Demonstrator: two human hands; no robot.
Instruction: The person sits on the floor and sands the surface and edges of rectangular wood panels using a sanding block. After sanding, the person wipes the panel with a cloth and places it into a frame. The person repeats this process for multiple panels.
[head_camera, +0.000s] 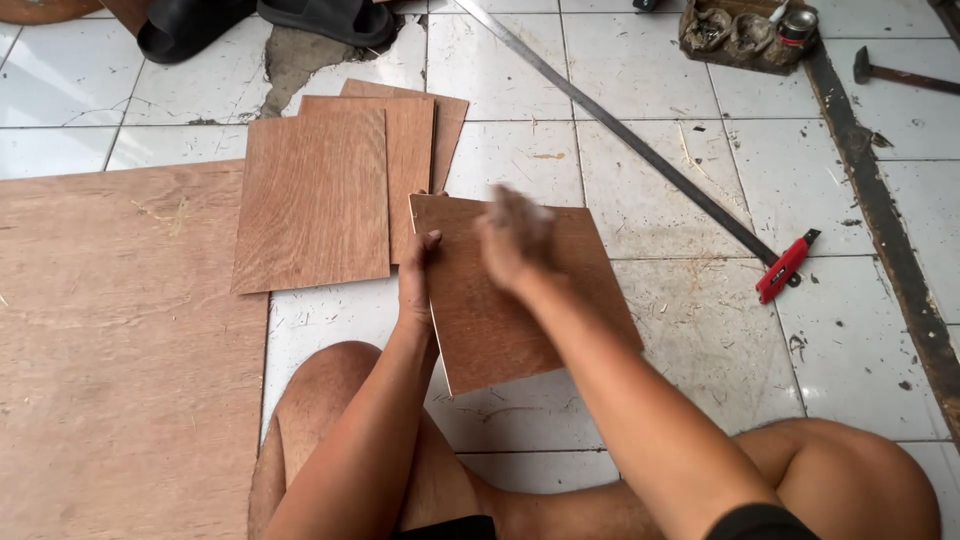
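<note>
A small brown plywood panel (510, 310) is tilted above the white tiled floor in front of my knees. My left hand (416, 268) grips its left edge, fingers curled over the rim. My right hand (512, 238) is blurred with motion and lies flat on the panel's top face near the far edge, fingers spread, holding nothing.
A stack of three similar panels (320, 195) lies to the far left of it. A large plywood sheet (120, 350) covers the floor at left. A long metal ruler (640, 150) and red utility knife (785, 268) lie right; a hammer (900, 75), a box of oddments (745, 35) and sandals (330, 18) at the back.
</note>
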